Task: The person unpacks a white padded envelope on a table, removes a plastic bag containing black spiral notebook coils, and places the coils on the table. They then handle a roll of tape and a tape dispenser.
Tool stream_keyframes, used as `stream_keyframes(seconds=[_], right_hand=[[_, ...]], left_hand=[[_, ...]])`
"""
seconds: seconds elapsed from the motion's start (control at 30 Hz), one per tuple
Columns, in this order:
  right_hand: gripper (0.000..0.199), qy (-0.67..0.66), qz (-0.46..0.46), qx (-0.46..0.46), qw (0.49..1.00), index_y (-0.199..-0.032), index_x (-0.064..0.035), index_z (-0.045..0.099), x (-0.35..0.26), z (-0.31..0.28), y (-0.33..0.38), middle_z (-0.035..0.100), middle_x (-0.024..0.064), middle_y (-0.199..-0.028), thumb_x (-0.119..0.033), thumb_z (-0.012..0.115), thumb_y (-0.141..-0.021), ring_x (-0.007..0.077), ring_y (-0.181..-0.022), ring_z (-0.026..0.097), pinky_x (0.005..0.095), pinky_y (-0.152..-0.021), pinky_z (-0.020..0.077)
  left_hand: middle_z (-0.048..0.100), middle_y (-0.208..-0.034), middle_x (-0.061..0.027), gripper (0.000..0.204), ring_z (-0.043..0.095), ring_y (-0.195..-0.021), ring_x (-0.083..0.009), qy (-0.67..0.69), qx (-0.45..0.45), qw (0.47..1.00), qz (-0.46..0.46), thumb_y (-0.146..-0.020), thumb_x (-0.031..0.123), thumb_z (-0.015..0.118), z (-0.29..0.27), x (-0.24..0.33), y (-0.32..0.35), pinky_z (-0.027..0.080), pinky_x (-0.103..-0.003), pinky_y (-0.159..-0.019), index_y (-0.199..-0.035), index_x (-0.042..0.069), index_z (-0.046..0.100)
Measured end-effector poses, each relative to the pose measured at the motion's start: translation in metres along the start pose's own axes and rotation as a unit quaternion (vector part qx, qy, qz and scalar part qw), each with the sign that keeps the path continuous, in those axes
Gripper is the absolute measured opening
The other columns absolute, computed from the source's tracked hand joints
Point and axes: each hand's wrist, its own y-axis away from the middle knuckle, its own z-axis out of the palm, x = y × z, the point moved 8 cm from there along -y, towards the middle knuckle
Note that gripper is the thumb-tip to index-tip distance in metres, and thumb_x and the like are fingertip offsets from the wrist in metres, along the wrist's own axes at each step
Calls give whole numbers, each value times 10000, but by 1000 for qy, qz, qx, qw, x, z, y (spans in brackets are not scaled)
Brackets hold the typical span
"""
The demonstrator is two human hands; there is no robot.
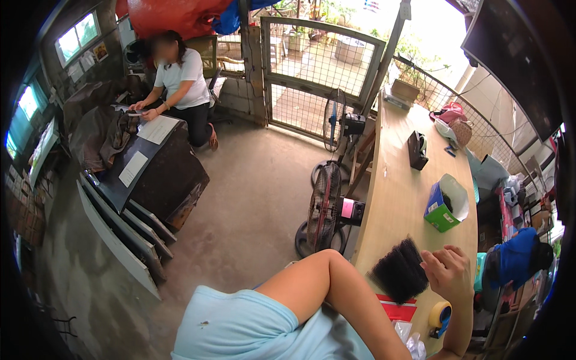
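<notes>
A black bundle [399, 271] with bristly, fringed edges sits over the near part of the long wooden table [390, 180]. My right hand [449, 269] is at its right edge, fingers curled and closed on that edge; the fingertips are partly hidden. My left arm bends at the elbow, and its forearm runs out of the lower edge, so my left hand is not visible. Just below the bundle lie a red flat packet [396, 309] and clear plastic [415, 347]. A yellow tape roll on a blue dispenser [440, 315] is beside my right forearm.
Farther along the table stand a green and blue open box [445, 207] and a black tape dispenser [418, 150]. Two fans [327, 204] are left of the table. Across the floor, a person in white [183, 78] works at a dark table [171, 168]. Boards [114, 240] lean there.
</notes>
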Motion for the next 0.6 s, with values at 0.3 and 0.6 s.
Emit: stream_keyframes(seconds=[0.3,0.6], right_hand=[[252,-2,48,19,999,-920,-49,639,5,-8,5,573,54,-695,-86,720,-684,211,-624,578,399,-716,497],[151,13,256,148,955,-884,-9,617,27,-26,96,587,134,-885,-64,633,-744,306,-862,579,406,-774,455]], left_hand=[[565,-976,-208,392,547,-904,-360,4,2,1000,-5,-799,377,660,2,9,3,420,-459,-793,-954,18,631],[568,-979,-214,405,549,-903,-363,-62,17,990,-127,-808,398,655,-21,56,43,418,-463,-797,-947,17,635]])
